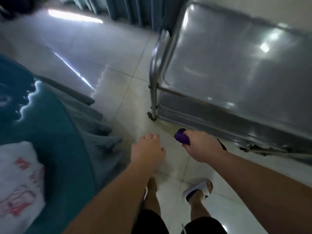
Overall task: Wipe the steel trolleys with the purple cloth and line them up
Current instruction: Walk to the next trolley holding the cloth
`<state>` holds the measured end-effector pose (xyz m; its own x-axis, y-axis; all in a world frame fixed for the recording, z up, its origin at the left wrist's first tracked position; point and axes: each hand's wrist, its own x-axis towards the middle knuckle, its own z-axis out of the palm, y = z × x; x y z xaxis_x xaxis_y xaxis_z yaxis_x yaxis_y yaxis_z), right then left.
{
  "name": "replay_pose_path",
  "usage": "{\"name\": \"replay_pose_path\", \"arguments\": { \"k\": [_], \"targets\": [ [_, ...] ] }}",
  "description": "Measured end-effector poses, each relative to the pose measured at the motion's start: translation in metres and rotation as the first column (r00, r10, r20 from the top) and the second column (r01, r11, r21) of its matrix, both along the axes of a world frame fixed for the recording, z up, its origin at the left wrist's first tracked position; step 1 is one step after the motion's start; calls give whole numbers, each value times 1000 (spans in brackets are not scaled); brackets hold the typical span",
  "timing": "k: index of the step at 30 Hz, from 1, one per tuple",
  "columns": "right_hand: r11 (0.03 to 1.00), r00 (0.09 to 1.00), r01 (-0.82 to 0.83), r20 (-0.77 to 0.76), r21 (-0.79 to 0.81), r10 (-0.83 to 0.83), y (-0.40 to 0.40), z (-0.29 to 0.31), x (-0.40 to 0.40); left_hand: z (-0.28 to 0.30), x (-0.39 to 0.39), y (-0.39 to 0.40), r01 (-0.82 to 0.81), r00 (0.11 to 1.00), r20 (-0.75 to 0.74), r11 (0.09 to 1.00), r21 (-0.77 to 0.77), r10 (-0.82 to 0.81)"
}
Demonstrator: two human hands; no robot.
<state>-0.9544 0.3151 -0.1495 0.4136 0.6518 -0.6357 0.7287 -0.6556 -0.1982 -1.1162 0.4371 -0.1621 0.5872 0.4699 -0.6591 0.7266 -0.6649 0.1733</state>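
One right hand [198,149] gripping purple cloth [182,136], steel trolley [236,65] beside

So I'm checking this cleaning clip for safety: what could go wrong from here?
1. The tiled floor is glossy and the person wears an open slide sandal; a slip while pushing seems possible.
2. The steel trolley stands close to the feet; its caster could catch toes.
3. The right hand grips the bunched purple cloth, so only the empty left hand can steady the trolley.

Left of your hands lay a bed [55,149] in teal sheeting; pale glossy floor tiles [118,68] stretched ahead, catching window glare.
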Motion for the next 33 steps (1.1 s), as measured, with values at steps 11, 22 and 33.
{"name": "replay_pose_path", "arguments": {
  "k": [11, 22, 33],
  "targets": [
    [966, 990, -11, 142, 259, -27, 107, 190, 4, 146, -32, 127, -99, 970, 234, 990, 99, 74],
    [905, 964, -1, 240, 425, -112, 177, 263, 107, 231, 71, 214, -197, 936, 331, 958, 208, 121],
    [882, 967, 60, 192, 466, -168, 256, 275, 186, 255, 146, 288, -197, 941, 324, 939, 281, 100]
  ]
}}
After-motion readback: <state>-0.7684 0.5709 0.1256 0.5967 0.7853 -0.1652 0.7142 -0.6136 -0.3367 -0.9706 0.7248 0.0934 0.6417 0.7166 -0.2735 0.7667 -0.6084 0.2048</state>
